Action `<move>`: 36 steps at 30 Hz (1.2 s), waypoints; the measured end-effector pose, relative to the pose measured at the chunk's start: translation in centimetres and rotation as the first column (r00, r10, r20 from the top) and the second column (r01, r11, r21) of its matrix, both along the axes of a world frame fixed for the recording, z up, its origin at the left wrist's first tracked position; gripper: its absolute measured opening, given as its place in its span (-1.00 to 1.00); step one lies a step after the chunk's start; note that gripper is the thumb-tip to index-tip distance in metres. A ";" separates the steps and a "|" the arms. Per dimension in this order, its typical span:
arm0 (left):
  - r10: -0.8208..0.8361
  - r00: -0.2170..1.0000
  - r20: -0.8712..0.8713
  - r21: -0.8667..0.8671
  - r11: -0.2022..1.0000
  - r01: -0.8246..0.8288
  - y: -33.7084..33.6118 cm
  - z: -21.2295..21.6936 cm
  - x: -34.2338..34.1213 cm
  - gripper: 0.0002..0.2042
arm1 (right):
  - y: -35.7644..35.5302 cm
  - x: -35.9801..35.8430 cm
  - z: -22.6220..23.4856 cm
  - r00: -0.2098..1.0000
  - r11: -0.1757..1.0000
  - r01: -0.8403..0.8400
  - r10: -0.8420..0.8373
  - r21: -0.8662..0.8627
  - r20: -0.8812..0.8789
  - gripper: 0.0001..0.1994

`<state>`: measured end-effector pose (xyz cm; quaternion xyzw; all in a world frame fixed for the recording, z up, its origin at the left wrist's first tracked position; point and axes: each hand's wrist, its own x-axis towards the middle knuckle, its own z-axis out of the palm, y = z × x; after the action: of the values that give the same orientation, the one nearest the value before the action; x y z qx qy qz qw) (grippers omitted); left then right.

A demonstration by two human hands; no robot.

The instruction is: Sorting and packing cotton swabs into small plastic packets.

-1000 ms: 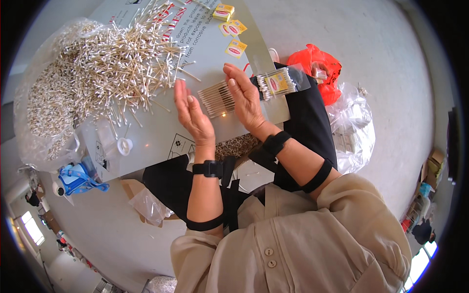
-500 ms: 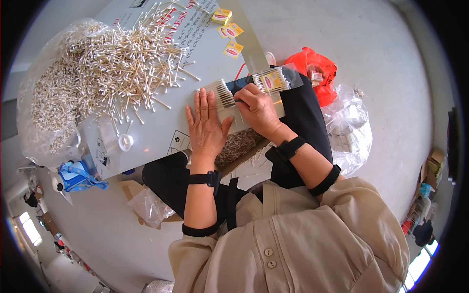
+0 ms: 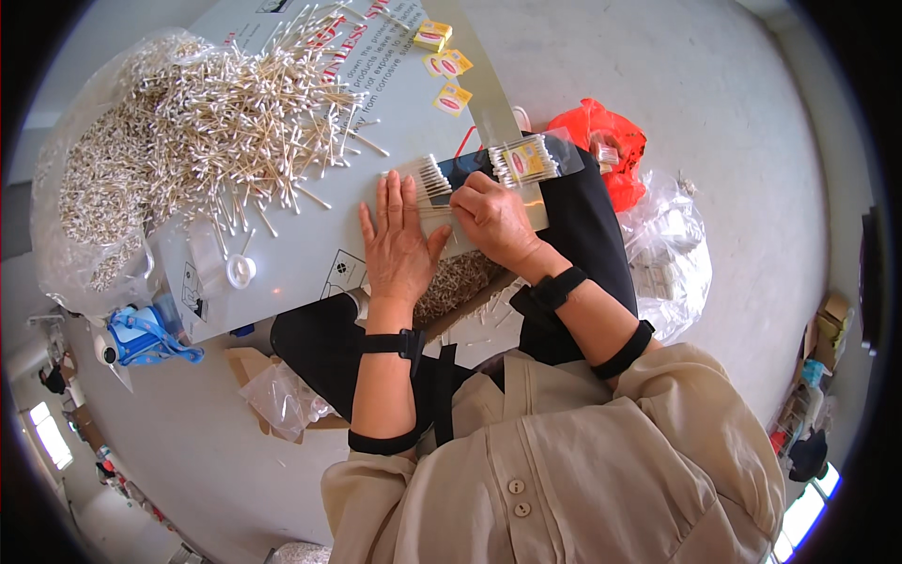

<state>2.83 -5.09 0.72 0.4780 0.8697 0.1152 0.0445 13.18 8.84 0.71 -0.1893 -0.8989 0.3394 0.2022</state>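
A row of cotton swabs (image 3: 430, 177) lies side by side in what looks like clear plastic near the table's right edge. Flat across the plastic's left part rests my left hand (image 3: 398, 252), its fingers stretched out. My right hand (image 3: 498, 218) is curled into a pinch at the row's lower right end; whatever its fingertips hold is hidden. Just beyond that hand, a clear pack of cotton swabs (image 3: 523, 161) with a yellow card inside lies at the table edge. A large heap of loose cotton swabs (image 3: 254, 122) spills from a clear bag (image 3: 80, 226) on the left.
Several yellow cards (image 3: 452, 99) lie at the far edge of the table (image 3: 310, 254). A white ring-shaped piece (image 3: 241, 273) sits near the heap. Below the table edge is a box of swabs (image 3: 456, 287). Red (image 3: 583, 127) and clear (image 3: 667, 244) plastic bags stand to the right.
My right hand has closed further and turned slightly at the row's end. My left hand stays in place. The whole view has shifted slightly.
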 end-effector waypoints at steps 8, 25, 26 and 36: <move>0.004 1.000 0.001 -0.004 1.000 -0.004 0.1 -0.2 0.0 -0.18 | 0.0 -0.6 0.7 0.994 0.989 0.110 -0.111 -0.102 -0.010 -0.92; 0.006 1.000 0.001 0.008 1.000 -0.006 0.0 -0.1 0.0 -0.18 | 0.5 -1.7 0.8 0.991 0.987 0.133 -0.134 -0.085 0.001 -0.86; 0.006 1.000 0.002 0.008 1.000 -0.006 0.0 -0.1 0.0 -0.18 | 0.6 -1.8 0.8 0.992 0.990 0.128 -0.127 -0.065 0.011 -0.86; 0.007 1.000 0.027 0.008 1.000 -0.007 0.0 0.0 0.0 -0.20 | 0.6 -1.9 0.8 0.991 0.998 0.059 -0.059 0.003 0.117 -0.92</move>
<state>2.80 -5.04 0.68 0.4737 0.8701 0.1255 0.0539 11.29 9.43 1.48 -0.2356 -0.9031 0.3219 0.1590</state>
